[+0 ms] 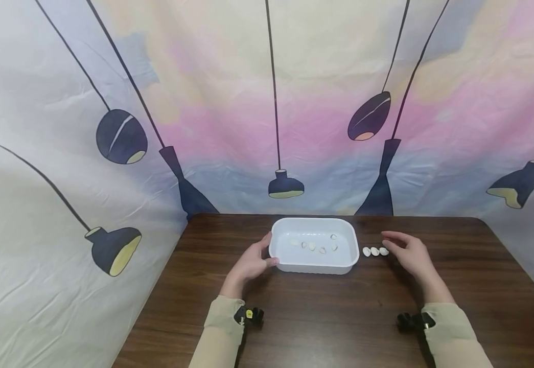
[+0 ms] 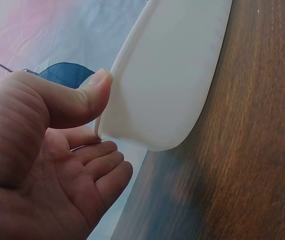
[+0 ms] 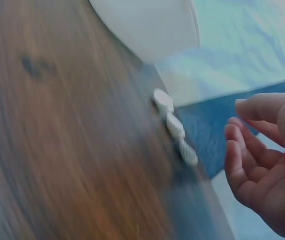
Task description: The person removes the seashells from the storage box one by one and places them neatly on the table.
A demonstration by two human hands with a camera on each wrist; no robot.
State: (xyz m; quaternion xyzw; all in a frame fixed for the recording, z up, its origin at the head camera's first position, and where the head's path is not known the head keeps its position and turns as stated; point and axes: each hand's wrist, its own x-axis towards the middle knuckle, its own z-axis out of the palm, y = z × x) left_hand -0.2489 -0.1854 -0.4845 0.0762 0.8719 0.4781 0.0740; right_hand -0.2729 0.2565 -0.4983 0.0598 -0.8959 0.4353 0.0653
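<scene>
Backdrop cloth (image 1: 230, 76): hangs along the left side and behind the surface (image 1: 322, 322), printed with dark pendant lamps over pale, pink and blue patches.
Left sleeve (image 1: 223, 322): pale beige, coming in from the near edge, with a black wrist device (image 1: 249, 315) on its inner side bearing a small yellow mark.
Left hand (image 1: 250, 261): holds the left end of the white tray (image 1: 315, 268), thumb pressing near the front corner and index finger at the rim; the other fingers bend loosely outside it.
Tray: rectangular with rounded corners, sitting upright toward the far edge of the dark wood-grain surface, between the two hands.
Shells inside (image 1: 312, 247): several small whitish seashells, scattered apart on the tray floor, mostly across the middle and right; the leftmost is faint.
Row of shells (image 1: 375, 251): three white seashells lying in a short line on the surface, just right of the tray; ridges show on them in the right wrist view.
Right hand (image 1: 411, 255): just beside the rightmost shell of that row, fingers loosely bent, thumb apart from the fingers, nothing visible between them.
Right sleeve (image 1: 450, 327): same beige, with another black device (image 1: 416, 322) at the wrist.
</scene>
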